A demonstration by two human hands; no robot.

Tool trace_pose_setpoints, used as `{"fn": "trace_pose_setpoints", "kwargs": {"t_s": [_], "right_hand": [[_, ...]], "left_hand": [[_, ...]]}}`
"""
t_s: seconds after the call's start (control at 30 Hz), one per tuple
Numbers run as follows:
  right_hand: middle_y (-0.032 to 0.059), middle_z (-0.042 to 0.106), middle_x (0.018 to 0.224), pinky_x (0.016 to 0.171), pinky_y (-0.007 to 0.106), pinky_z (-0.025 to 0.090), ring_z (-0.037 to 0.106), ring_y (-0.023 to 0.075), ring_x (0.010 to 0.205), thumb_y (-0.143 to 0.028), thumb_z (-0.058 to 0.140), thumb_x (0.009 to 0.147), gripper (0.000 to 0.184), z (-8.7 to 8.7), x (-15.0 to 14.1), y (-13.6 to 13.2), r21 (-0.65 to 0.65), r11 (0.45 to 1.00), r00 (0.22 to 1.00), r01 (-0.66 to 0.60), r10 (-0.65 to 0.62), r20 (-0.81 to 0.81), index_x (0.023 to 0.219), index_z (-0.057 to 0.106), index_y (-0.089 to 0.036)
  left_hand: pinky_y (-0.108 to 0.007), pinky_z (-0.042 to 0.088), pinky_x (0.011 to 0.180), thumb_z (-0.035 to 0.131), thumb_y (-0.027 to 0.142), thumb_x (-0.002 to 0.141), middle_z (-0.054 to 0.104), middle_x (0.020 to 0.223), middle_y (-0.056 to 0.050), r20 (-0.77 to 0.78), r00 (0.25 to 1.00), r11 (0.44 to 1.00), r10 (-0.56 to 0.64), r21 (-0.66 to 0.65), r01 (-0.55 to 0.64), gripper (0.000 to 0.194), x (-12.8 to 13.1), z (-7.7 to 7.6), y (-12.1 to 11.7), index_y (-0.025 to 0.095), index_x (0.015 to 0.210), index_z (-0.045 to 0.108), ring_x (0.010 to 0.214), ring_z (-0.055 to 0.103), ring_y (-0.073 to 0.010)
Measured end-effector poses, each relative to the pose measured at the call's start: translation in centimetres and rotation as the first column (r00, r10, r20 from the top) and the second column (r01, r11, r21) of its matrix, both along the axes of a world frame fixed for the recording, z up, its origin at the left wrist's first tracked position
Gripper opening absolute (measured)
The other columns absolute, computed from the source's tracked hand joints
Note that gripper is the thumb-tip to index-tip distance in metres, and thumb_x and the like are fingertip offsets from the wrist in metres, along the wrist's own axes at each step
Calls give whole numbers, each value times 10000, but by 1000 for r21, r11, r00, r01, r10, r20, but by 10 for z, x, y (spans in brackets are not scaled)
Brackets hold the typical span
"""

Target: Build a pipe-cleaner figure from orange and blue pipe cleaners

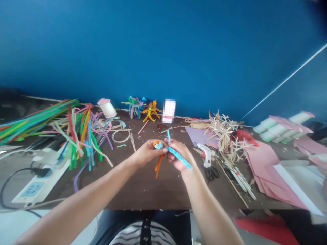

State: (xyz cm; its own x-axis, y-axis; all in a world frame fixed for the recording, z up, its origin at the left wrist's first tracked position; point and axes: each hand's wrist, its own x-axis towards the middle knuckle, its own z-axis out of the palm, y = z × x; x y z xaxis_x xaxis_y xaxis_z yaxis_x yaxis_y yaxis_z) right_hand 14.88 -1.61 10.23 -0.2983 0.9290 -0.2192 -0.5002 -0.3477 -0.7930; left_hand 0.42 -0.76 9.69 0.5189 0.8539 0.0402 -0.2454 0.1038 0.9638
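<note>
Pipe-cleaner figure (pixel 178 157), blue with orange legs, is pinched between left hand (pixel 146 153) and right hand (pixel 178 156) above the bench (pixel 153 194), its middle mostly hidden, so can't tell how it's joined.

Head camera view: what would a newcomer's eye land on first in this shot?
The blue wall fills the top of the view. At centre, the left hand and right hand hold a blue pipe cleaner with an orange pipe cleaner hanging below. A colourful heap of pipe cleaners spreads on the left, with dried straw pieces and pink paper on the right.
</note>
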Motion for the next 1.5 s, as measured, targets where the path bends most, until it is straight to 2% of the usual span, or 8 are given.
{"fn": "trace_pose_setpoints", "kwargs": {"t_s": [0.33, 0.5, 0.67, 0.97, 1.07, 1.17, 1.3, 1.5], "right_hand": [[-80, 451, 451, 329, 139, 263, 357, 25, 339, -243, 677, 626, 221, -9, -10, -8, 56, 975, 975, 216, -212, -72, 586, 472, -172], [-86, 441, 439, 334, 158, 289, 372, 40, 341, -272, 667, 638, 158, -14, -17, -14, 158, 928, 927, 337, -356, 115, 653, 540, -179], [-70, 472, 460, 360, 202, 347, 433, 76, 342, -301, 609, 685, 164, -16, -17, -21, 261, 928, 864, 267, -350, 361, 785, 578, -176], [33, 660, 739, 581, 260, 383, 600, 184, 651, -221, 507, 771, 106, 14, 6, -27, 561, 767, 222, -310, -515, 828, 810, 605, -214], [22, 649, 666, 553, 250, 355, 584, 174, 605, -235, 523, 766, 91, 28, 12, -24, 517, 749, 152, -414, -504, 850, 755, 610, -209], [2, 613, 578, 517, 229, 349, 550, 141, 539, -274, 534, 764, 127, 35, 19, -15, 512, 748, 260, -423, -442, 859, 712, 626, -204], [-18, 585, 538, 437, 200, 344, 483, 94, 437, -311, 588, 718, 140, 27, 28, 3, 449, 838, 576, -309, -211, 790, 705, 632, -179], [-63, 479, 419, 350, 177, 250, 370, 52, 348, -350, 671, 621, 222, -3, 18, 8, 161, 982, 933, -100, 36, 357, 603, 562, -157]], "left_hand": [[-209, 446, 529, 677, 290, 649, 562, 584, 24, 219, 940, 952, 260, -222, -212, 194, 15, -1, -7, 139, 690, 562, 527, 526, -85], [-207, 415, 589, 672, 299, 632, 542, 590, 28, 13, 882, 882, 472, -27, -471, 209, 16, -6, -2, 131, 661, 551, 567, 499, -83], [-200, 384, 562, 600, 294, 692, 547, 604, 21, -171, 838, 846, 518, 249, -472, 163, 9, -8, -1, 134, 714, 577, 569, 489, -98], [-193, 370, 564, 535, 242, 728, 598, 668, -17, -401, 742, 776, 537, 580, -248, 124, -2, -6, 2, 158, 736, 626, 614, 519, -125], [-196, 369, 570, 526, 227, 725, 596, 668, -18, -463, 753, 795, 467, 593, -129, 128, -7, -3, 4, 159, 746, 633, 626, 515, -129], [-198, 375, 577, 545, 217, 696, 595, 660, -7, -498, 789, 844, 360, 534, -49, 120, -11, 1, 4, 163, 745, 640, 629, 514, -130], [-191, 375, 520, 595, 254, 662, 534, 556, 27, -463, 880, 959, 104, 281, 35, 114, -13, 7, 2, 146, 692, 618, 528, 472, -97], [-219, 432, 554, 668, 317, 629, 549, 583, 8, -138, 987, 997, -76, 13, 79, 213, -10, 7, -3, 134, 714, 598, 541, 499, -96]]}}
